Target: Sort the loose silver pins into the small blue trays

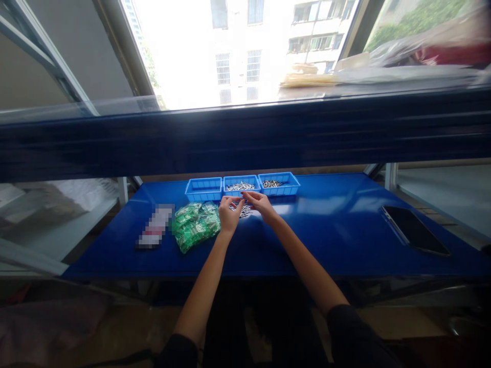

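My left hand (229, 214) and my right hand (263, 205) meet at the fingertips over the blue table. Both have their fingers pinched together; whatever sits between them is too small to make out. Beneath and between them lies a loose pile of thin silvery metal pieces (244, 210), partly hidden by my fingers. Just beyond the hands, the middle blue bin (224, 189) holds many similar silvery pieces. In the right blue bin (294, 189) are darker small metal pieces (271, 183). Left of my left hand rests a clear bag of green packets (196, 225).
An open blue bin (203, 196) stands leftmost in the row. A blurred-out flat item (156, 226) lies at the table's left, and a dark phone (416, 231) at its right. A dark blue shelf beam (245, 139) crosses above the table, before a bright window.
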`<move>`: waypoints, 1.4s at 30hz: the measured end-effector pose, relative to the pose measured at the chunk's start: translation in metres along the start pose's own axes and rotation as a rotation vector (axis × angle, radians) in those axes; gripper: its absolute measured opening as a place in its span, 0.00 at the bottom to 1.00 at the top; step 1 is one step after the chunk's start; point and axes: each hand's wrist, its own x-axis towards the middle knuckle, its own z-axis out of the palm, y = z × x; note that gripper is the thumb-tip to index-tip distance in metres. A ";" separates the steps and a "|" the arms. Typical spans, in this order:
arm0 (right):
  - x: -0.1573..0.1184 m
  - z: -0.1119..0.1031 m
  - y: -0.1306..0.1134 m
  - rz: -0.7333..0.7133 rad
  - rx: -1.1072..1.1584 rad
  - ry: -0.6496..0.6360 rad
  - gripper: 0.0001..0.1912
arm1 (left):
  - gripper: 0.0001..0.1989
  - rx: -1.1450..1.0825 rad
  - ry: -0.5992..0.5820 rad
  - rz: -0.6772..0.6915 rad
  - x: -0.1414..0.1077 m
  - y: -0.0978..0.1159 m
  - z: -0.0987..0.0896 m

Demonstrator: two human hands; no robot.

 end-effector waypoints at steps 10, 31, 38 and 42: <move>0.003 -0.003 0.003 -0.021 0.031 0.061 0.24 | 0.13 -0.044 0.059 -0.052 0.002 -0.001 -0.002; 0.000 0.006 0.002 -0.240 -0.038 0.020 0.21 | 0.14 -0.049 0.127 -0.014 0.001 0.006 -0.005; 0.001 0.005 0.003 -0.227 -0.009 0.038 0.21 | 0.13 0.010 0.002 0.005 0.000 -0.001 -0.001; 0.004 0.003 0.005 -0.220 -0.047 0.055 0.21 | 0.14 -0.060 0.110 -0.041 0.001 0.004 -0.004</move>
